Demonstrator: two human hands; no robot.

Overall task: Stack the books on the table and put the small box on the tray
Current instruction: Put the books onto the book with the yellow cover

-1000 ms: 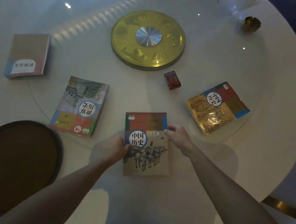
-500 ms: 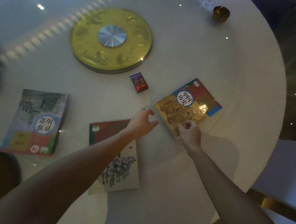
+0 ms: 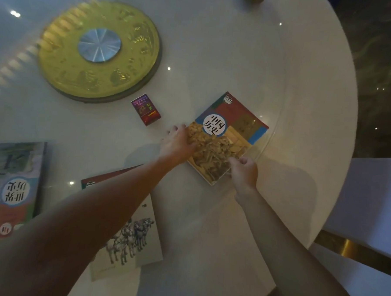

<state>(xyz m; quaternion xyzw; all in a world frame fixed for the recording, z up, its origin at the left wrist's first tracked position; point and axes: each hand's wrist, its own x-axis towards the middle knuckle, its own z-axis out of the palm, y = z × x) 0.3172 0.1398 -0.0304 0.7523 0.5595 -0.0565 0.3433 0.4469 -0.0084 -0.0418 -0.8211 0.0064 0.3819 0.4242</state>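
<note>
The glossy gold-and-red paperback book (image 3: 226, 138) lay flat on the round white bench (image 3: 217, 58), clamped at its near edges by the left hand (image 3: 178, 142) and right hand (image 3: 243, 170). It was judged light, bendy and slippery, best lifted by opposite edges.

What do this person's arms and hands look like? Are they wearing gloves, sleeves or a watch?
Both arms are bare as far up as the picture shows, with no sleeve in sight. The left hand and the right hand wear no gloves, and no watch, bracelet or ring can be seen, though the light is dim. No markings show on either forearm.
</note>
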